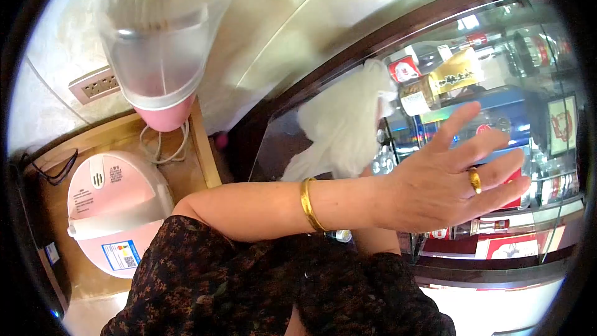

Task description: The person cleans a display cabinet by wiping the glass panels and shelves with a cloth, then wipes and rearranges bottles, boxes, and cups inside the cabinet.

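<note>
My left hand point(448, 180) reaches across to the right, its back toward me and its fingers spread. A gold ring and a gold bangle point(306, 205) are on this arm, and I see nothing held. Beneath the fingers is a glass-topped display case point(273, 143) with bottles and boxes in it, including a blue box point(513, 109) and a gold box point(459, 70). Whether the fingers touch the glass, I cannot tell. A crumpled white plastic bag point(345, 121) lies on the glass beside my wrist. Only part of my right forearm point(380, 241) shows under the left one; the right hand is hidden.
To the left, a pink-and-white appliance point(115, 211) sits on a wooden stand point(93, 280). Behind it are a translucent container with a pink base point(165, 62), a looped white cord point(171, 160) and a wall socket point(94, 86). The case's dark wooden frame point(348, 40) borders the wall.
</note>
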A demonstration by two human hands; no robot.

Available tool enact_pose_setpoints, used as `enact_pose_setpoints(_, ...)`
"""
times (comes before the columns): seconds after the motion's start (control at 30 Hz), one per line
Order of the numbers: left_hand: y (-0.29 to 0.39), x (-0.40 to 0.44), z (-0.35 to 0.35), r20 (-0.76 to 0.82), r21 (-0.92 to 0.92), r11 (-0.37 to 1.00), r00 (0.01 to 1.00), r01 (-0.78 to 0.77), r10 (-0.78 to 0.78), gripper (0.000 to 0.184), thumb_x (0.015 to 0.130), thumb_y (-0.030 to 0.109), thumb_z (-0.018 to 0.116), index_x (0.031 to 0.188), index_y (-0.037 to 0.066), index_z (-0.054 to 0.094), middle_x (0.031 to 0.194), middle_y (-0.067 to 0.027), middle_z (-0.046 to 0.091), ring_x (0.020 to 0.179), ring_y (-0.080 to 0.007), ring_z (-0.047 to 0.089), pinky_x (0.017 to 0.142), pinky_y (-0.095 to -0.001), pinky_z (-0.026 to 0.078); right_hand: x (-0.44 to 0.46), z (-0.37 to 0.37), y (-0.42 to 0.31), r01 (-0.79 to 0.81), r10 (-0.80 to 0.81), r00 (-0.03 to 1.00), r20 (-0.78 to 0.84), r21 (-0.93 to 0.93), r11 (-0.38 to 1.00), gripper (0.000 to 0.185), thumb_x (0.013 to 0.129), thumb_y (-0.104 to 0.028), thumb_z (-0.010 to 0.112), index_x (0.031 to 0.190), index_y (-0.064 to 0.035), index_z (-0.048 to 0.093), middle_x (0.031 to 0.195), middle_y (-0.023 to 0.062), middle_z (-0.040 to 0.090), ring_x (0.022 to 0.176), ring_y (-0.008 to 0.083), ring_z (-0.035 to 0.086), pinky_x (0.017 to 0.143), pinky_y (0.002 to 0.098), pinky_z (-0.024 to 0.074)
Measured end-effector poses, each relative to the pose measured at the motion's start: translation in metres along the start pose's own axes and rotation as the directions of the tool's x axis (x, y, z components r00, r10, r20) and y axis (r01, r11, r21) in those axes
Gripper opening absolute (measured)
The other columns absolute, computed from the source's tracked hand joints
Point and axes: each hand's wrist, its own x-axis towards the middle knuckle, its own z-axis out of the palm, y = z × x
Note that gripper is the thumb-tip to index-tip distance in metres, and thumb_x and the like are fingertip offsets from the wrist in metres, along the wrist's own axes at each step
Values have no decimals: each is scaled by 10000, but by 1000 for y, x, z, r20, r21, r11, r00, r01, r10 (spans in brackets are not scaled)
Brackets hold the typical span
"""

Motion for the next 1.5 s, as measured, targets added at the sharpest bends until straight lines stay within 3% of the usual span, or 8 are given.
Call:
enact_pose_setpoints(0.13,1,-3,5,28,-26,1000,1000,2,-1,283,764,171,586,1040,107,585,1042,-71,439,1089,-260,377,972,-575,252,-23,21,23,-90,91,994,65,-14,996,432,907,-342,441,1212,-38,469,1179,91,535,1090,267,496,945,422,380)
enact_pose_setpoints(0.3,4,-6,20,-97,-44,999,995,2,-6,281,753,214,593,1018,126,613,979,-61,457,1055,-256,392,973,-586,244,-52,47,56,-216,220,961,165,-44,975,422,906,-333,442,1203,-35,475,1171,93,540,1084,268,500,942,422,380)
enact_pose_setpoints(0.57,9,-9,39,-184,-86,996,982,31,-47,246,747,217,601,960,101,639,936,-56,469,1012,-253,399,958,-611,247,-104,83,112,-419,443,845,299,-146,896,406,905,-317,444,1189,-29,484,1159,96,547,1075,270,506,936,422,382)
enact_pose_setpoints(0.7,7,-17,40,-143,-87,996,990,-11,-2,235,728,211,599,928,97,649,951,-63,500,1044,-273,400,943,-646,212,-120,85,113,-483,513,789,338,-175,858,399,904,-309,444,1182,-27,488,1152,98,551,1071,271,509,934,422,383)
enact_pose_setpoints(0.87,9,-11,54,-261,-52,999,965,9,-23,213,734,243,584,863,87,651,884,-54,538,1030,-274,408,925,-659,212,-148,82,135,-536,562,740,371,-181,825,389,904,-300,445,1173,-23,494,1144,100,555,1065,272,512,931,421,384)
enact_pose_setpoints(1.2,8,-12,49,-259,-76,997,966,1,-21,190,738,243,573,831,103,661,893,-21,550,1038,-274,395,916,-661,191,-177,37,96,-629,600,678,425,-86,772,370,903,-280,447,1155,-17,505,1129,104,565,1053,274,520,924,421,385)
enact_pose_setpoints(1.37,9,-12,47,-107,-103,994,994,23,-34,218,731,281,582,881,140,653,870,-1,530,1029,-269,393,906,-657,193,-185,2,50,-659,589,682,432,14,752,360,902,-271,448,1146,-13,510,1121,105,569,1048,275,523,921,421,386)
enact_pose_setpoints(1.5,7,-12,37,-81,-14,998,995,56,-57,136,748,297,583,702,175,620,834,30,503,954,-241,427,917,-592,243,-178,-17,14,-635,553,731,400,102,765,353,901,-263,449,1139,-11,515,1114,107,573,1043,275,526,918,420,387)
